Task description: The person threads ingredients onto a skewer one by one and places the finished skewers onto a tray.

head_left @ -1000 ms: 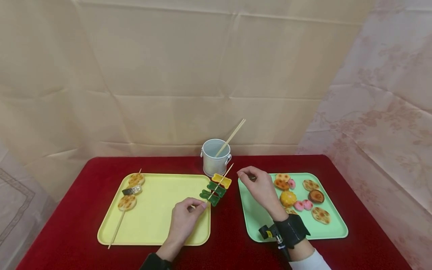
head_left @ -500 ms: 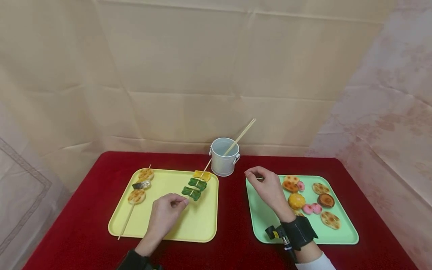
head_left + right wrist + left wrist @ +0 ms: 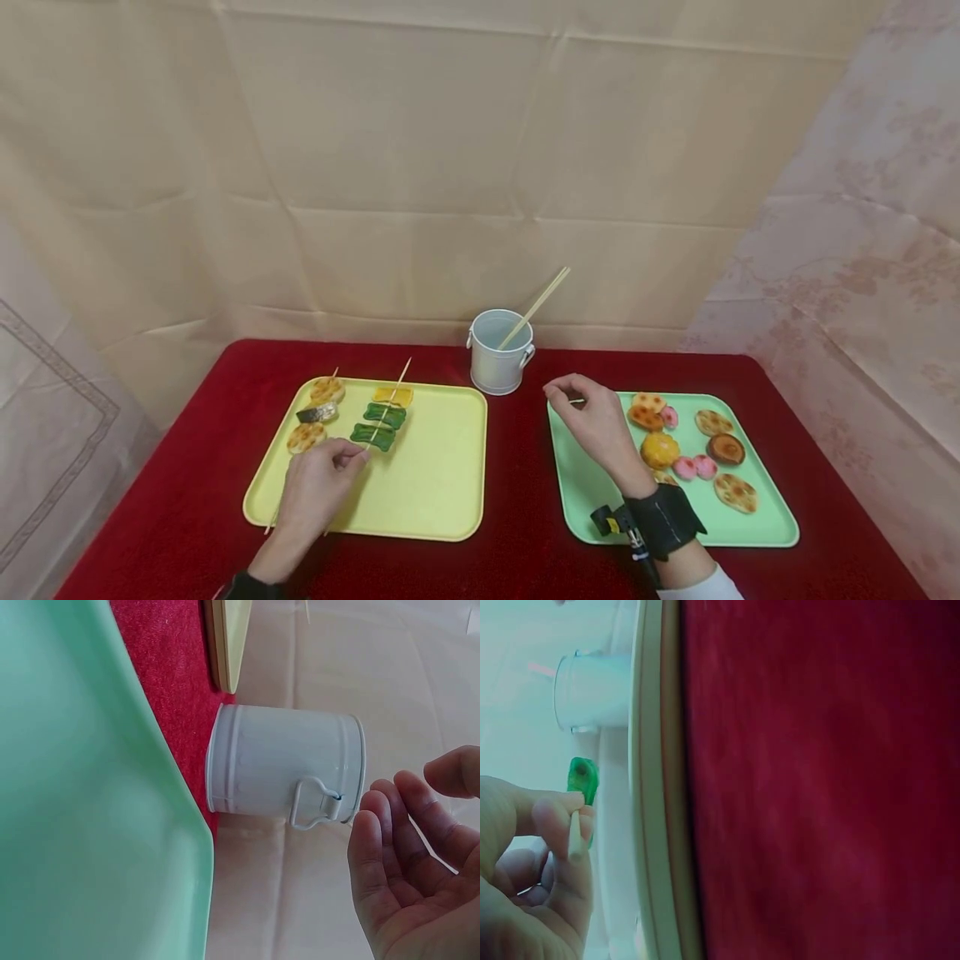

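My left hand point(image 3: 318, 487) pinches the lower part of a wooden skewer point(image 3: 403, 373) over the yellow tray point(image 3: 442, 500). Threaded on it are a yellow piece point(image 3: 393, 396) and two green pepper-like pieces point(image 3: 385, 415). In the left wrist view the skewer's blunt end point(image 3: 575, 838) sticks out between thumb and fingers. To the left lies another skewer with two round browned slices point(image 3: 306, 437) and a dark-skinned piece point(image 3: 317, 412); the hand covers part of its stick. My right hand point(image 3: 596, 421), fingers loosely bent and holding nothing, hovers by the green tray's point(image 3: 585, 492) left edge.
A white metal bucket point(image 3: 495, 371) holding thin sticks point(image 3: 536, 306) stands behind, between the trays. Toy food fills the green tray's right side: a yellow round piece point(image 3: 660, 450), pink balls point(image 3: 705, 467), a mushroom cap point(image 3: 726, 449) and browned slices point(image 3: 735, 493).
My left hand has carried the loaded skewer leftward, from the gap between the trays to over the yellow tray beside the other skewer. The right hand has kept its pose.
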Tool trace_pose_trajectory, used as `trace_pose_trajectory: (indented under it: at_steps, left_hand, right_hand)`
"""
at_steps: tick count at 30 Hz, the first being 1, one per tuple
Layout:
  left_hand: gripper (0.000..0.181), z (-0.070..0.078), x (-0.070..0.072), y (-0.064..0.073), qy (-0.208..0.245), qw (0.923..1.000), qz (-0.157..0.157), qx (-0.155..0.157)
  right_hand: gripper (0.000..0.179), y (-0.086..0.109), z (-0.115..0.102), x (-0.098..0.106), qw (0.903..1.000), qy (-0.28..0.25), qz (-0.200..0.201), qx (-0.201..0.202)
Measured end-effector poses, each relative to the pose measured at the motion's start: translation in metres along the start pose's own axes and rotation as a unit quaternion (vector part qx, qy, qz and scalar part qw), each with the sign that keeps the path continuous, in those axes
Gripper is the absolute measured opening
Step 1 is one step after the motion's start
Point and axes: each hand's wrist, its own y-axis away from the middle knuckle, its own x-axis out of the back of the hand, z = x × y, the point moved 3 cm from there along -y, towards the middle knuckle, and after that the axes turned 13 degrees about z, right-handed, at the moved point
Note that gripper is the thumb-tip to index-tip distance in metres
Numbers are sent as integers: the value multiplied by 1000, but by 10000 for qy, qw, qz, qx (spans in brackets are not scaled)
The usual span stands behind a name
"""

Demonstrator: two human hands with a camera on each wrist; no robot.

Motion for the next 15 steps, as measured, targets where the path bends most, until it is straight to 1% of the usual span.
trace_pose_trajectory:
  at_steps: [3,8,11,15]
  left_hand:
    - [6,-6,6,-2,-170,9997,-177,-15]
    - [9,-15,12,-6,-435,9973,-583,114]
    - [8,-18,15,-9,-650,9952,-730,103]
    - [8,-21,16,-11,-857,9927,-851,72]
  right_hand:
    - [17,0,-1,-1,10000,-12,2,31]
    - [17,1,-2,-2,10000,21,17,94]
    - [18,1,-2,-2,9999,67,2,81]
    - [19,1,-1,-3,9999,110,-82,1]
